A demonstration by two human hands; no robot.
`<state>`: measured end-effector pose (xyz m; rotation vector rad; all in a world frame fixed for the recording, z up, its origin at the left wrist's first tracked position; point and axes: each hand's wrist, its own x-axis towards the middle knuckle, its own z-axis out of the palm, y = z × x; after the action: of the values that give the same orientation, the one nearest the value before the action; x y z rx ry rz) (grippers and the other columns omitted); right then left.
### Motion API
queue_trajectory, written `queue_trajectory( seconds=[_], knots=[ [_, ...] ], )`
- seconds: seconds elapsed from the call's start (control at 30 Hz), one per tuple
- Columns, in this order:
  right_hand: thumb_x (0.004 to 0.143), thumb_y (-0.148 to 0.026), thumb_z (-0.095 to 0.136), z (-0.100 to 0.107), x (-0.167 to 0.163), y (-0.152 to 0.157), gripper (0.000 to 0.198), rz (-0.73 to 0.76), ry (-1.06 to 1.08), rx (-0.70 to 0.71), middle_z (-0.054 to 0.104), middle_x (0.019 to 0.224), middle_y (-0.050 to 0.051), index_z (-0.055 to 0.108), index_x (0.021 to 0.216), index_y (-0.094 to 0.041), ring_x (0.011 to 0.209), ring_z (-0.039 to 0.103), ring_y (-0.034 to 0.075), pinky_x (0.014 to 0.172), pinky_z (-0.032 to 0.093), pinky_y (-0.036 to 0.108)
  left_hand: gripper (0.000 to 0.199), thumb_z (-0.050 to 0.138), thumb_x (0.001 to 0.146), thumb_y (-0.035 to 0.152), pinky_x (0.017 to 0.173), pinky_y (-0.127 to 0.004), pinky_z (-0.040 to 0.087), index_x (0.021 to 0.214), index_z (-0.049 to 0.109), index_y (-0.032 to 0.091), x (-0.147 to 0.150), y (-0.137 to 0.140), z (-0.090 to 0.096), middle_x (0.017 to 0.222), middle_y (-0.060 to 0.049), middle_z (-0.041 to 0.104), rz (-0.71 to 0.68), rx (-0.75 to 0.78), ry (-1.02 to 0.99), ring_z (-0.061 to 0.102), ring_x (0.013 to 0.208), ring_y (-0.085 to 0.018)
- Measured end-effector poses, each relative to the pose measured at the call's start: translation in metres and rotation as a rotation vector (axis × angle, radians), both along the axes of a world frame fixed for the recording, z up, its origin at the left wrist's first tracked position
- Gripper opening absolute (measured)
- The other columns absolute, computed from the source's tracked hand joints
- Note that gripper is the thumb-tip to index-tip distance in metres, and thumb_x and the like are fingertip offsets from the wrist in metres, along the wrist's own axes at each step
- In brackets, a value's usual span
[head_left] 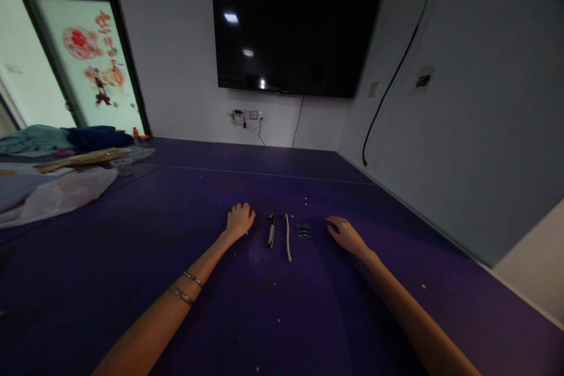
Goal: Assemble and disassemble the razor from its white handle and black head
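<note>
My left hand [239, 221] rests palm down on the purple surface [211, 317], fingers bent a little and apart, with nothing visible in it. Just to its right lies a razor [271, 232] with a dark head and a grey and black handle. Beside that is a pale toothbrush [288, 241], its head pointing away from me. A small clear pack with dark pieces in it [304, 230] lies farther right. My right hand [346, 236] is down on the surface beyond the pack, loosely open and apart from it. Its palm side is hidden.
A television [295, 35] hangs on the far wall above sockets [253, 115] and thin cables. A black cable [396, 73] dangles on the right wall. At the left lie plastic sheeting [66, 194] and folded blue cloth [99, 137]. Small white bits dot the surface.
</note>
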<state>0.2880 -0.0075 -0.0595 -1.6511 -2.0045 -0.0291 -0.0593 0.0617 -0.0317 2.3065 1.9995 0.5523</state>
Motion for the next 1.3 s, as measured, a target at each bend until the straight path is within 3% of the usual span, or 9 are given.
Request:
queue_trajectory(
  seconds=[0.13,0.27,0.87,1.17,1.3],
  knots=[
    [0.085,-0.027,0.039,-0.012,0.008,-0.007,0.039,-0.066,-0.086,-0.035,0.053,0.125,0.016,0.059,0.115,-0.010,0.117,0.047,0.025,0.100,0.035,0.040,0.046,0.029,0.087,0.041,0.088,-0.050,0.034,0.118,0.047,0.011,-0.013,0.005,-0.012,0.125,-0.021,0.046,0.098,0.034,0.142,0.043,0.114,-0.035],
    [0.084,-0.028,0.040,-0.016,0.008,-0.007,0.039,-0.086,-0.080,-0.048,0.053,0.126,0.013,0.059,0.116,-0.014,0.119,0.046,0.025,0.101,0.034,0.041,0.053,0.025,0.088,0.045,0.093,-0.057,0.026,0.125,0.042,0.011,-0.018,0.009,-0.021,0.134,-0.024,0.036,0.112,-0.019,0.203,0.031,0.124,-0.040],
    [0.084,-0.029,0.040,-0.022,0.011,-0.004,0.040,-0.059,-0.043,-0.024,0.052,0.127,0.014,0.059,0.116,-0.013,0.121,0.044,0.026,0.101,0.034,0.042,0.052,0.027,0.087,0.042,0.094,-0.058,0.024,0.126,0.044,0.013,-0.021,0.011,-0.027,0.134,-0.023,0.038,0.089,0.020,0.194,0.031,0.124,-0.040],
    [0.084,-0.029,0.040,-0.020,0.009,-0.005,0.040,-0.070,-0.036,-0.025,0.052,0.127,0.014,0.059,0.115,-0.013,0.120,0.044,0.026,0.102,0.034,0.042,0.048,0.030,0.087,0.041,0.094,-0.056,0.025,0.123,0.045,0.014,-0.019,0.005,-0.018,0.133,-0.020,0.040,0.096,-0.003,0.178,0.032,0.123,-0.038],
    [0.085,-0.029,0.039,-0.019,0.008,-0.005,0.041,-0.076,-0.056,-0.031,0.052,0.127,0.014,0.059,0.116,-0.012,0.120,0.045,0.026,0.102,0.034,0.041,0.035,0.035,0.087,0.034,0.094,-0.045,0.030,0.113,0.051,0.018,-0.010,-0.006,0.000,0.123,-0.014,0.049,0.061,0.135,0.091,0.040,0.116,-0.029]
  ],
)
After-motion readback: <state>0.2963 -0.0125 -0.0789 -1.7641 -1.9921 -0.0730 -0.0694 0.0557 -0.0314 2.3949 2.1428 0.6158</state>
